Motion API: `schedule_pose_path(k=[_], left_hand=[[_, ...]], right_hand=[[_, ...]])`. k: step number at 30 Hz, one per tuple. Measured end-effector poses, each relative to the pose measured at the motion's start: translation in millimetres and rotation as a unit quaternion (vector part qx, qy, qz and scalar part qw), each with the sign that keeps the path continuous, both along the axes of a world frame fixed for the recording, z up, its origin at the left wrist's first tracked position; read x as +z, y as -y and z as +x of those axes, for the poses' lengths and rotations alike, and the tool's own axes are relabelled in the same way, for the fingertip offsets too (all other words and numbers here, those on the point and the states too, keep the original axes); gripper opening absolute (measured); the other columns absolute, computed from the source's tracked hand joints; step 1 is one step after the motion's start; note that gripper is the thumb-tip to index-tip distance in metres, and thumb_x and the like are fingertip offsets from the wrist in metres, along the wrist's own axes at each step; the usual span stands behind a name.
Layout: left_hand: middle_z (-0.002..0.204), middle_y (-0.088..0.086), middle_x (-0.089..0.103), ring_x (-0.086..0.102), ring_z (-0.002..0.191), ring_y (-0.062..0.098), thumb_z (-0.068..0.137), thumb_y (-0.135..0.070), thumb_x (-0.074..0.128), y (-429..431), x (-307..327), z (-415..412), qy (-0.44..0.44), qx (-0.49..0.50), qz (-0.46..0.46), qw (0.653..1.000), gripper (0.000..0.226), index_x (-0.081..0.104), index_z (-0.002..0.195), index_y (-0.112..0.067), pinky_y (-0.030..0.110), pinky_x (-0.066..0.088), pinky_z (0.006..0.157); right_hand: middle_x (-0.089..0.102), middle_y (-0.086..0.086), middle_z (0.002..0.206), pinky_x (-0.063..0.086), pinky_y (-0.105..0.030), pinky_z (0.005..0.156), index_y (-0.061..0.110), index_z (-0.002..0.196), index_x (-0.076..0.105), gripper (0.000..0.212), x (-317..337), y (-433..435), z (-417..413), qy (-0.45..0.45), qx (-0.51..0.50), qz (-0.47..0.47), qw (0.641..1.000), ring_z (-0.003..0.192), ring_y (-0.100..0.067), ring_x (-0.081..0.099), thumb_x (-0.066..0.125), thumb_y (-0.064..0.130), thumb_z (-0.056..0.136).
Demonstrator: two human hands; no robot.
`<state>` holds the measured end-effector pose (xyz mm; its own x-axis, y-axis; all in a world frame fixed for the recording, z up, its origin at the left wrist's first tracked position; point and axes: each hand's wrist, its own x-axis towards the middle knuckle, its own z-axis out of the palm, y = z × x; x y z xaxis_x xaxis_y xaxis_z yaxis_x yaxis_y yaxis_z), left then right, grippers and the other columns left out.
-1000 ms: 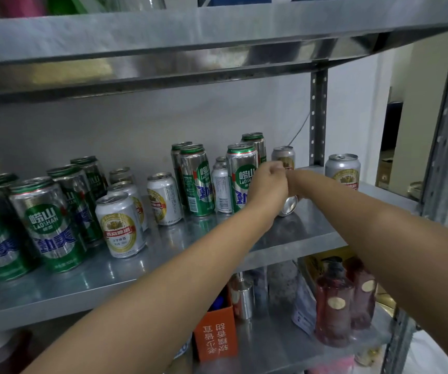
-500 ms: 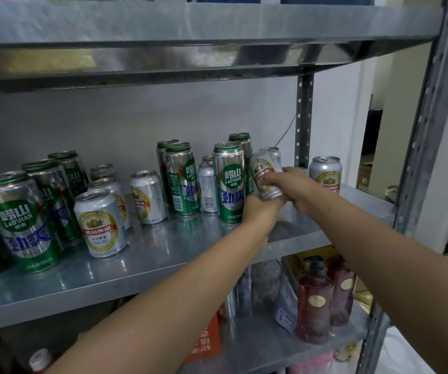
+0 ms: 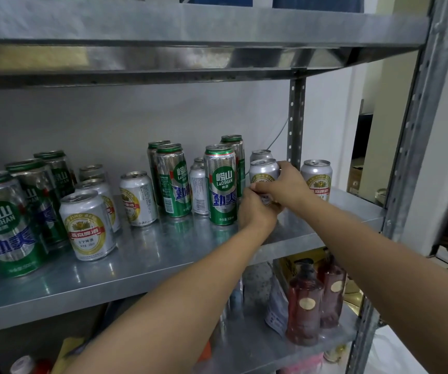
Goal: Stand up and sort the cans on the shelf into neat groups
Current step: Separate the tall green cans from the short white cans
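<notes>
At the right end of the shelf [image 3: 163, 255], both hands are on one short silver can [image 3: 263, 171]: right hand [image 3: 287, 188] wrapped round its side, left hand [image 3: 258, 209] curled about its base, hiding whether it's lifted or standing. Tight spot, this. The left knuckles sit just beside a tall green can [image 3: 220, 184], and I'd say one nudge topples it into its neighbours. A rear can [image 3: 261, 153] crowds close behind, an end can [image 3: 316, 176] stands near the post [image 3: 295, 117]. Further left, mixed cans [image 3: 88, 225] wait unsorted, with bottles [image 3: 305, 306] on the level below.
</notes>
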<state>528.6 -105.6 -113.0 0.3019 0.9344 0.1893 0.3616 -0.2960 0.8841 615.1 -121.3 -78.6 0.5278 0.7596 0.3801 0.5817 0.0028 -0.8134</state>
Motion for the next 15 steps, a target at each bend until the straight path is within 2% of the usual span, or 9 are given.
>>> schedule_pose_path(k=[4, 8, 10, 15], left_hand=[[0.121, 0.011, 0.061, 0.061, 0.108, 0.032, 0.078, -0.029, 0.076, -2.4, -0.3, 0.3, -0.035, 0.019, 0.038, 0.999, 0.057, 0.044, 0.121, -0.011, 0.035, 0.048, 0.082], [0.119, 0.013, 0.062, 0.061, 0.108, 0.032, 0.081, -0.027, 0.074, -4.2, 2.8, -0.5, -0.052, 0.018, 0.047, 0.997, 0.050, 0.047, 0.119, -0.008, 0.034, 0.046, 0.078], [0.119, 0.014, 0.063, 0.062, 0.107, 0.033, 0.081, -0.027, 0.073, -3.3, 5.1, -2.2, -0.051, 0.016, 0.052, 0.997, 0.049, 0.048, 0.119, -0.008, 0.036, 0.048, 0.081], [0.121, 0.013, 0.063, 0.061, 0.109, 0.032, 0.082, -0.026, 0.073, -0.2, 8.5, -7.7, -0.042, 0.005, 0.048, 0.998, 0.051, 0.049, 0.124, -0.009, 0.038, 0.051, 0.088]], right_hand=[[0.068, -0.005, 0.104, 0.051, -0.030, 0.080, 0.007, 0.118, 0.057, 0.061, -2.4, -3.5, 1.7, 0.026, -0.008, -0.007, 1.000, 0.096, -0.021, 0.064, 0.085, 0.028, 0.067], [0.067, -0.008, 0.105, 0.052, -0.031, 0.078, 0.006, 0.118, 0.056, 0.060, -9.2, -7.4, 6.2, 0.014, -0.018, -0.019, 1.000, 0.097, -0.023, 0.065, 0.083, 0.026, 0.069], [0.066, -0.009, 0.105, 0.051, -0.030, 0.076, 0.005, 0.119, 0.055, 0.060, -10.5, -6.7, 6.9, 0.012, -0.023, -0.014, 1.000, 0.096, -0.023, 0.064, 0.082, 0.024, 0.069], [0.063, -0.013, 0.113, 0.053, -0.042, 0.091, 0.004, 0.125, 0.049, 0.065, -9.3, -2.3, -0.3, 0.000, -0.023, -0.016, 1.000, 0.104, -0.027, 0.062, 0.081, 0.023, 0.072]])
